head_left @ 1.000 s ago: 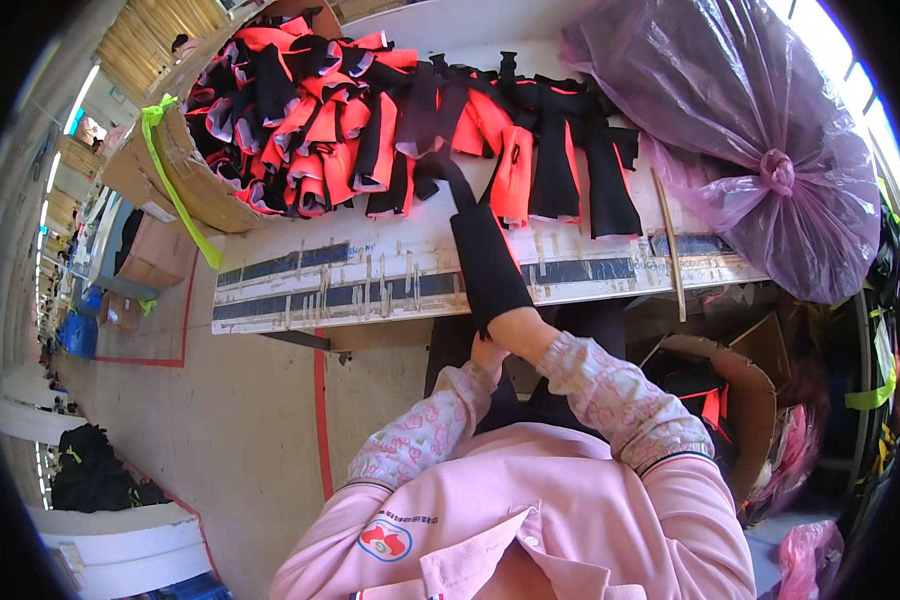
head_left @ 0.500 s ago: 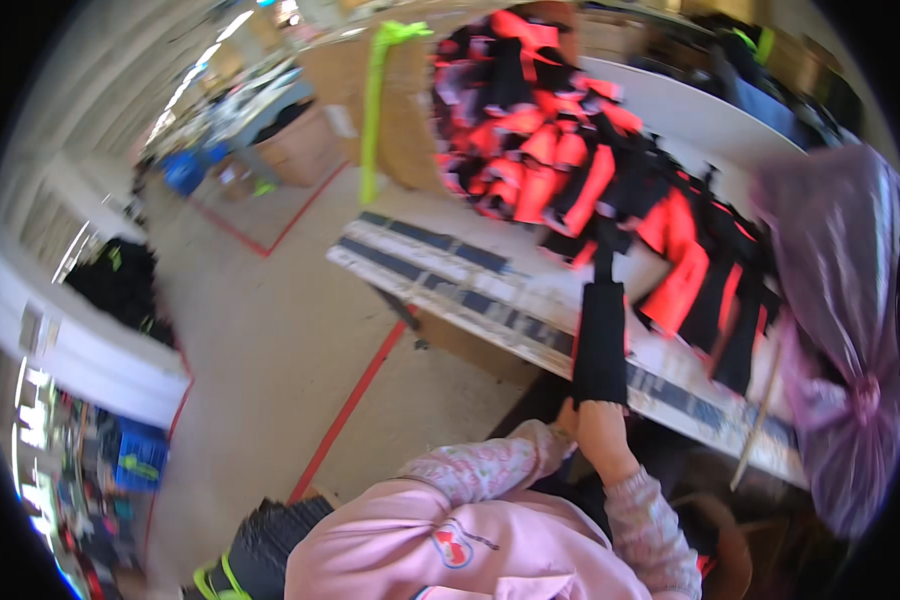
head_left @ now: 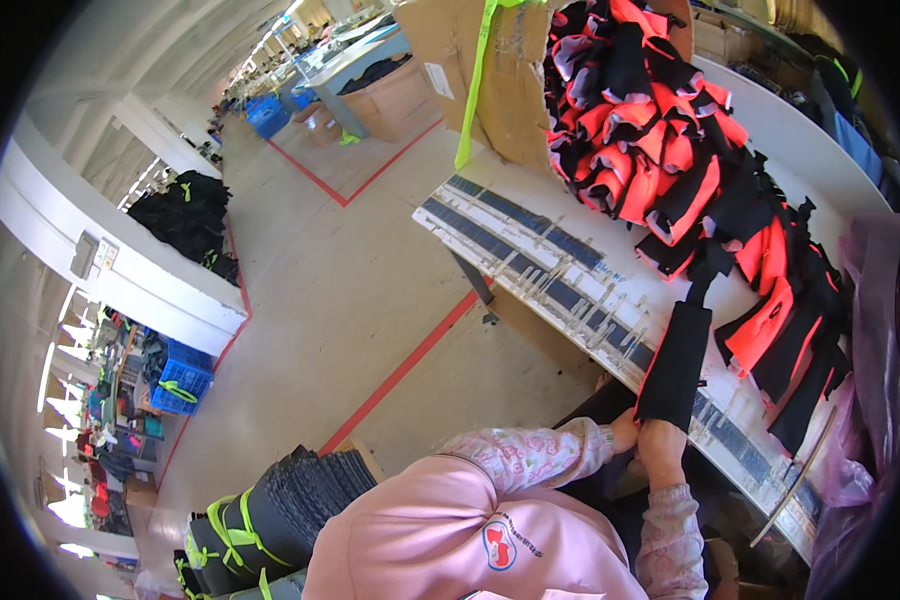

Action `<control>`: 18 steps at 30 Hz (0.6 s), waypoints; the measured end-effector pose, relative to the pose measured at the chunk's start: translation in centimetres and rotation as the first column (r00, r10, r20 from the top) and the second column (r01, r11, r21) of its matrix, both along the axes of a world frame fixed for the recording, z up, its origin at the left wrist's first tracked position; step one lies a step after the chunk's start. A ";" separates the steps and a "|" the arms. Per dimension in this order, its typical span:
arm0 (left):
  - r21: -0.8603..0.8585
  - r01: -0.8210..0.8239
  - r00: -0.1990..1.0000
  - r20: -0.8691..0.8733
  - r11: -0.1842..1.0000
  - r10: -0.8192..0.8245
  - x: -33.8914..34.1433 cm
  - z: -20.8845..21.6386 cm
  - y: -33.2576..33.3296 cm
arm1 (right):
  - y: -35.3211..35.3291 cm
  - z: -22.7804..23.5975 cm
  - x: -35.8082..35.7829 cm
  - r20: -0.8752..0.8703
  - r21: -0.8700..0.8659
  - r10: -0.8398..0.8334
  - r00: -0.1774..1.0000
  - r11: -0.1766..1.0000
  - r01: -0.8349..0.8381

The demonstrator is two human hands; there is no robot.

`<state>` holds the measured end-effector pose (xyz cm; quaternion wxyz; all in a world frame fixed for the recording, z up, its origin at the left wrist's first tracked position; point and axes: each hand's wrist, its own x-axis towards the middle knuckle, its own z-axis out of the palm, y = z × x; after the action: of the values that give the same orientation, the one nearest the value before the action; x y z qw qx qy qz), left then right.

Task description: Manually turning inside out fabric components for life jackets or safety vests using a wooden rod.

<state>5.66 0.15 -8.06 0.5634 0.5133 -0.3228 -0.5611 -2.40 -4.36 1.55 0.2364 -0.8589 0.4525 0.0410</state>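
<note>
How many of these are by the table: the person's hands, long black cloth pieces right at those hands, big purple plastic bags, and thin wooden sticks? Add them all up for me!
Hands: 2, the left hand and the right hand
Black cloth piece at the hands: 1
Purple plastic bag: 1
Thin wooden stick: 1
Total: 5

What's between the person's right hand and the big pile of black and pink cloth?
In the head view, a long black cloth piece is between the right hand and the pile, its narrow strap pointing toward the pile.
</note>
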 end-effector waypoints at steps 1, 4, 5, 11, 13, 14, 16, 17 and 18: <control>-0.002 -0.085 0.995 -0.059 0.996 0.084 -0.2 -0.9 0.2 | 0.0 0.0 0.2 0.019 0.015 0.019 1.000 1.000 -0.019; 0.172 0.029 0.958 -0.287 0.985 0.022 -0.4 -2.1 0.0 | -0.3 -2.2 -0.9 0.108 -0.104 0.086 0.990 0.992 -0.075; 0.157 0.037 0.958 -0.287 0.987 0.010 -0.6 -2.6 0.3 | -0.1 -1.5 -1.1 0.107 -0.119 0.080 0.991 0.991 -0.067; 0.184 0.019 0.942 -0.332 0.983 0.044 0.5 3.5 2.4 | 3.6 8.2 -3.5 0.550 -0.144 0.159 0.820 0.985 -0.094; 0.180 -0.021 0.950 -0.302 0.983 0.075 -0.1 4.7 2.1 | 3.3 11.0 -2.0 0.449 -0.376 0.236 0.862 0.925 -0.057; 0.161 -0.046 0.954 -0.286 0.986 0.092 -0.5 4.3 2.0 | 3.0 11.7 -1.4 0.328 -0.586 0.280 0.902 0.809 -0.039; 0.134 -0.096 0.940 -0.313 0.986 0.134 -1.1 4.6 1.7 | 0.5 6.0 -2.1 0.346 -0.532 0.299 0.889 0.843 -0.077; 0.133 -0.095 0.942 -0.308 0.987 0.132 -1.0 4.1 1.5 | -0.3 4.0 -2.2 0.362 -0.475 0.323 0.875 0.871 -0.125; 0.165 -0.062 0.956 -0.274 0.984 0.107 -0.8 3.1 1.3 | -0.1 4.0 -1.9 0.390 -0.442 0.304 0.869 0.890 -0.113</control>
<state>4.88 1.49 -4.97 0.5856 0.4838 -0.1727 -0.6270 -4.33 -4.47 5.53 0.1451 -0.9194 0.2865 -0.2270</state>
